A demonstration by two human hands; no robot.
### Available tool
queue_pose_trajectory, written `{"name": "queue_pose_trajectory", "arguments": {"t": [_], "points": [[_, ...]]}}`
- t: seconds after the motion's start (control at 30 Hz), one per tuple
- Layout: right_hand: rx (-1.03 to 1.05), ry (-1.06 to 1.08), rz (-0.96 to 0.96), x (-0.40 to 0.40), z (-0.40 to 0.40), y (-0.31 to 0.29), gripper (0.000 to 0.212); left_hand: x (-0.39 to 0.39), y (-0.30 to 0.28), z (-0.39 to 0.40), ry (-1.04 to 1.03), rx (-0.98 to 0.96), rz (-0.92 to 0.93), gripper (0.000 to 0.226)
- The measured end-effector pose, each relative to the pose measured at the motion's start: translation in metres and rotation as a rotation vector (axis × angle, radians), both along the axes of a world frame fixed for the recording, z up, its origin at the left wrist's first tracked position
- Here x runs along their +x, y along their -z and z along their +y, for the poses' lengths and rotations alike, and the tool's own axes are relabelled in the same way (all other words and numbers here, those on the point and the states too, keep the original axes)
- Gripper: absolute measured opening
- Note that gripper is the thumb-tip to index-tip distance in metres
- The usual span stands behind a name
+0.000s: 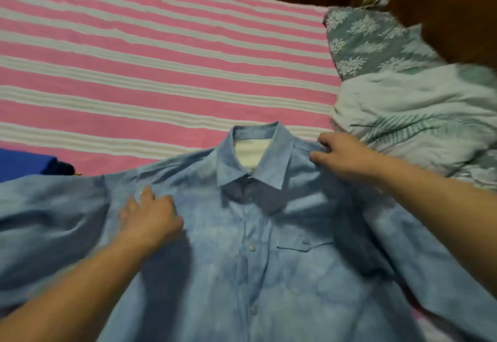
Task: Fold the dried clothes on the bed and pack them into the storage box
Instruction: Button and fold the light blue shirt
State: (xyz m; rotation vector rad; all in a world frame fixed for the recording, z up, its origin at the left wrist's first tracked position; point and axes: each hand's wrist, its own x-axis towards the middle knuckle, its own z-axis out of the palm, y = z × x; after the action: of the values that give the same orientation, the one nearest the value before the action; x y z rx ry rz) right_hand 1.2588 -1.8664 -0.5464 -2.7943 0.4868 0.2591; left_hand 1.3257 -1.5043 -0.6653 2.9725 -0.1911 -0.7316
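Bed (134,59), pink/white striped sheet, takes up most of the view; far half bare of clothes. Light blue button-up shirt (269,261) comes next in size: spread front-up on the near side of the bed, buttoned, collar pointing away from the person, sleeves out to both sides, chest pocket on the right of the view. Not folded yet, body still full width. To the right, a rumpled heap of green/white leaf-print bedding w/ a grey floral pillow (368,40) behind it; can't tell if any of that counts as laundry. Dark blue cloth (24,161) pokes in at the left edge, partly under the shirt sleeve; can't tell what it is. Storage box not in view.

Right hand (341,156) at the shirt's shoulder seam beside the collar, fingers curled into the fabric, looks like a pinch on the shoulder. Left hand (150,215) lies on the chest panel near the other shoulder, fingers loosely bent, pressing rather than gripping as far as blur allows.

Progress, my read: early. Shirt is only at the lay-flat/smooth stage. Left: sleeves in, sides over, fold up, pack in box, plus whatever else needs folding.
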Motion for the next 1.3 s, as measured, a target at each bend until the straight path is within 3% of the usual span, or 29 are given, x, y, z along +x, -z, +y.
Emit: {"name": "queue_pose_trajectory", "arguments": {"t": [0.07,0.13,0.2,0.27,0.33,0.4,0.47,0.57,0.63,0.73,0.83,0.9,1.03,1.1,1.2,1.3], "points": [[0.152,0.026,-0.056,-0.032,0.033,-0.063,0.023,-0.051,-0.092,-0.021,-0.221,-0.585,-0.093,0.031],[0.281,0.015,-0.059,-0.08,0.083,-0.121,0.017,-0.118,-0.199,-0.04,-0.634,-1.145,0.245,0.031],[0.386,-0.102,-0.065,-0.138,0.146,-0.164,0.008,-0.167,-0.264,-0.05,-0.84,-1.317,0.606,0.033],[0.524,-0.235,0.031,-0.19,0.207,-0.198,0.022,-0.196,-0.298,-0.044,-0.737,-1.178,0.594,0.026],[0.656,-0.295,0.172,-0.222,0.236,-0.226,0.028,-0.2,-0.32,-0.025,-0.555,-0.915,0.322,0.015],[0.819,-0.21,0.178,-0.237,0.227,-0.249,0.032,-0.188,-0.346,-0.001,-0.361,-0.711,0.113,0.023],[0.841,-0.053,0.096,-0.239,0.191,-0.27,0.035,-0.169,-0.392,0.02,-0.189,-0.726,0.09,0.018],[0.69,0.04,-0.046,-0.222,0.139,-0.319,0.039,-0.137,-0.48,0.045,-0.032,-0.838,0.138,0.011],[0.634,0.003,-0.13,-0.199,0.121,-0.362,0.042,-0.122,-0.551,0.053,0.031,-0.871,0.178,0.023],[0.608,-0.099,-0.234,-0.161,0.13,-0.433,0.041,-0.115,-0.654,0.055,0.218,-0.861,0.094,0.016],[0.624,-0.225,-0.326,-0.132,0.159,-0.492,0.062,-0.123,-0.74,0.061,0.364,-0.824,0.012,0.019],[0.677,-0.28,-0.377,-0.116,0.182,-0.523,0.079,-0.125,-0.782,0.069,0.415,-0.774,-0.048,0.016],[0.828,-0.315,-0.504,-0.082,0.22,-0.575,0.091,-0.128,-0.836,0.102,0.428,-0.683,-0.184,0.036],[0.84,-0.35,-0.484,-0.066,0.231,-0.59,0.086,-0.13,-0.852,0.121,0.423,-0.729,-0.221,0.043],[0.826,-0.458,-0.355,-0.049,0.25,-0.585,0.056,-0.128,-0.861,0.151,0.384,-0.887,-0.228,0.022],[0.707,-0.451,-0.386,-0.039,0.254,-0.558,0.024,-0.105,-0.85,0.181,0.258,-0.965,-0.267,0.013]]}}
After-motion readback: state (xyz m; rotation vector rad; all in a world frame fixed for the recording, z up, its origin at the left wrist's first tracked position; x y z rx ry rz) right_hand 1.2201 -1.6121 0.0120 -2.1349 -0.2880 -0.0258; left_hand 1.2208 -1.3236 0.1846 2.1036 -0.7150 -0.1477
